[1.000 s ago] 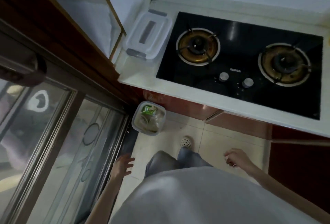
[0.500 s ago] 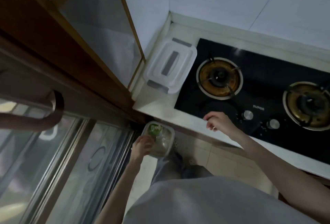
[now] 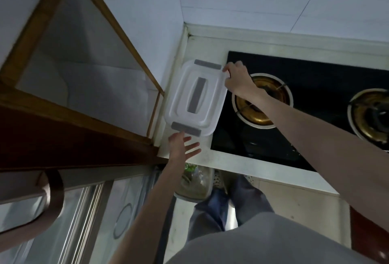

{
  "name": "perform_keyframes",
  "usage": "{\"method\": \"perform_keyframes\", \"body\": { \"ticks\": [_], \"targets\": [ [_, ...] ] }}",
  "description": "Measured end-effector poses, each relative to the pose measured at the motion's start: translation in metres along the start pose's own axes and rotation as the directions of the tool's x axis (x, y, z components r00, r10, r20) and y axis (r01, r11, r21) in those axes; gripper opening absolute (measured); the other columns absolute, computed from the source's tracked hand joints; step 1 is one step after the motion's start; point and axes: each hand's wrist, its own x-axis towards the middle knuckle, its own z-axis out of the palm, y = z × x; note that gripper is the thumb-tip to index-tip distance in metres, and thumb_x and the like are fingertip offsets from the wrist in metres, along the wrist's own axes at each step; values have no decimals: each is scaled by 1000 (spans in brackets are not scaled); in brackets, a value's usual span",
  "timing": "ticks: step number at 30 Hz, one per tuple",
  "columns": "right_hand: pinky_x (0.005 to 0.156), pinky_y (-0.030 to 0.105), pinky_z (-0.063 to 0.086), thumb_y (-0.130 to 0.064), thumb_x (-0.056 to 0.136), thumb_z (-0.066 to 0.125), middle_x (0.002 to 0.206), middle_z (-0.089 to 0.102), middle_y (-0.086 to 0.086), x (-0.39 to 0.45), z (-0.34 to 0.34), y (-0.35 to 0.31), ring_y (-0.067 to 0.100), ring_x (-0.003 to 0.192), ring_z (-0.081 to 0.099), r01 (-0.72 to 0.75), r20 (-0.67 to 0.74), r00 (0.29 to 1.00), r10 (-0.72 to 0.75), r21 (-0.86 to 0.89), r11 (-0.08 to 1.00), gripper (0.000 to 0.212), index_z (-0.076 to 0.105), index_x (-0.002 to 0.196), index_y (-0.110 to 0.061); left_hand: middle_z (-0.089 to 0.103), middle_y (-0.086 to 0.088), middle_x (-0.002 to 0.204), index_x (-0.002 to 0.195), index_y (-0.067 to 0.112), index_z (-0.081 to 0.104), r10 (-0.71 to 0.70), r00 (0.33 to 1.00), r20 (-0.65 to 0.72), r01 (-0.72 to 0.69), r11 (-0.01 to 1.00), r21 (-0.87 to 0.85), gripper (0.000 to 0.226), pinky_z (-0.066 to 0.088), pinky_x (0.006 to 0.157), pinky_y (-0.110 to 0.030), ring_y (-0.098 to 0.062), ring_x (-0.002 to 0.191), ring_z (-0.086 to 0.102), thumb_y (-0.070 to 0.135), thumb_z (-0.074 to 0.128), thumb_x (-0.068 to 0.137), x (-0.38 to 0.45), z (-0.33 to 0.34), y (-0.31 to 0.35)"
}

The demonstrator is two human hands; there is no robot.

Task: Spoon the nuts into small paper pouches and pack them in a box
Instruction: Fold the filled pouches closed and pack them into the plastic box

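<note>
A white plastic box (image 3: 207, 86) with grey latches and a grey handle on its lid stands on the white counter (image 3: 242, 164) in the corner, left of the stove. My right hand (image 3: 239, 79) touches the box's far right edge, fingers curled at the rim by the far latch. My left hand (image 3: 182, 144) is spread open just below the near grey latch, fingertips at it. No nuts or paper pouches are visible.
A black glass gas stove (image 3: 315, 86) with two burners fills the counter to the right. A clear bin (image 3: 193, 183) with rubbish stands on the floor below the counter edge. A wooden-framed glass door (image 3: 80, 74) is to the left.
Both hands rose from beside my legs to the counter and now reach the white box; the view tilted up toward the corner.
</note>
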Motion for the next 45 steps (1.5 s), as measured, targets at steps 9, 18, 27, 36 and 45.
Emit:
{"method": "perform_keyframes", "body": {
  "ticks": [9, 18, 27, 36, 45],
  "targets": [
    [95, 39, 46, -4, 93, 40, 132, 43, 18, 30, 11, -4, 31, 111, 51, 31, 181, 983, -37, 37, 999, 55, 28, 146, -13, 58, -19, 120, 140, 6, 36, 3, 1000, -11, -3, 1000, 26, 46, 60, 59, -38, -29, 80, 67, 24, 53, 100, 17, 22, 3],
    [84, 32, 41, -17, 94, 40, 129, 46, 13, 3, -32, 19, 30, 112, 51, -91, 28, 996, 90, 51, 995, 43, 44, 137, -15, 49, -23, 135, 143, 1, 30, 187, 982, 16, -185, 948, 259, 51, 58, 67, -31, -31, 109, 58, 25, 48, 102, 8, 24, 12],
    [74, 37, 51, -27, 97, 39, 110, 58, 11, -100, -109, 65, 24, 91, 59, -285, -97, 943, 317, 250, 925, 40, 49, 129, -7, 58, 2, 106, 136, 21, 36, 413, 870, 268, -491, 685, 539, 37, 48, 62, -25, -7, 86, 56, 40, 33, 105, -25, 80, 49],
    [76, 32, 34, -28, 99, 39, 107, 54, 16, -209, -141, 117, 32, 96, 52, -447, -363, 777, 514, 256, 857, 36, 57, 106, 2, 59, -8, 118, 130, 8, 47, 464, 699, 545, -713, 386, 586, 45, 43, 82, -32, -23, 98, 56, 41, 33, 103, -65, 162, 42],
    [67, 41, 46, -36, 100, 38, 95, 63, 19, -374, -157, 199, 32, 80, 59, -579, -333, 524, 784, 535, 615, 42, 56, 88, 0, 64, 12, 85, 105, 23, 59, 257, 511, 820, -859, 126, 496, 32, 41, 48, -8, 7, 68, 62, 48, 40, 99, -148, 263, -45]
  ]
}}
